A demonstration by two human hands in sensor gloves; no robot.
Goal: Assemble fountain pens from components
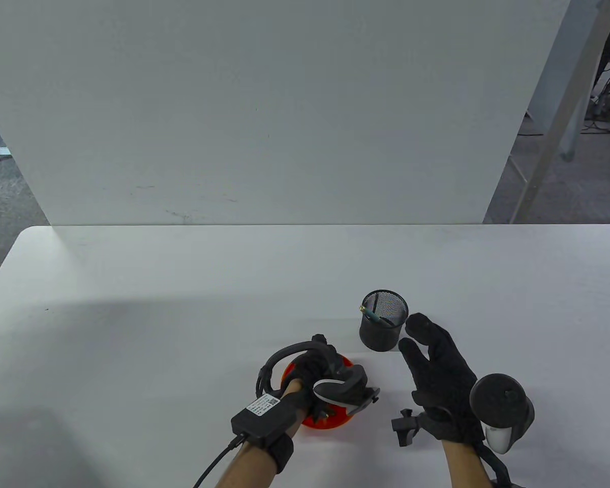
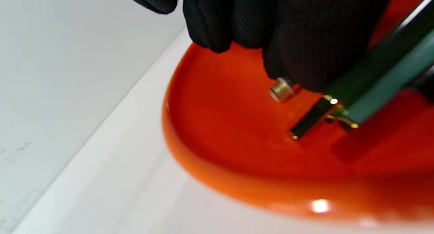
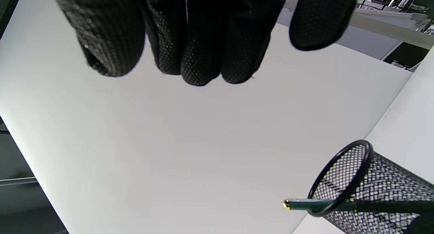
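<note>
An orange dish (image 1: 330,424) lies near the front edge of the table. My left hand (image 1: 310,378) reaches down into it; the tracker hides the fingers in the table view. In the left wrist view the dish (image 2: 217,149) holds green pen parts (image 2: 379,81) with a gold clip (image 2: 310,120). My gloved fingertips (image 2: 295,57) are bunched on a small silver-ended part (image 2: 280,90). A black mesh cup (image 1: 381,328) holds a green pen (image 1: 373,315), which also shows in the right wrist view (image 3: 305,204). My right hand (image 1: 414,335) is open and empty just right of the cup.
A white board (image 1: 284,112) stands upright along the table's back edge. The mesh cup (image 3: 373,190) stands close to my right hand's fingers (image 3: 203,57). A table leg and cables show at the far right, off the table.
</note>
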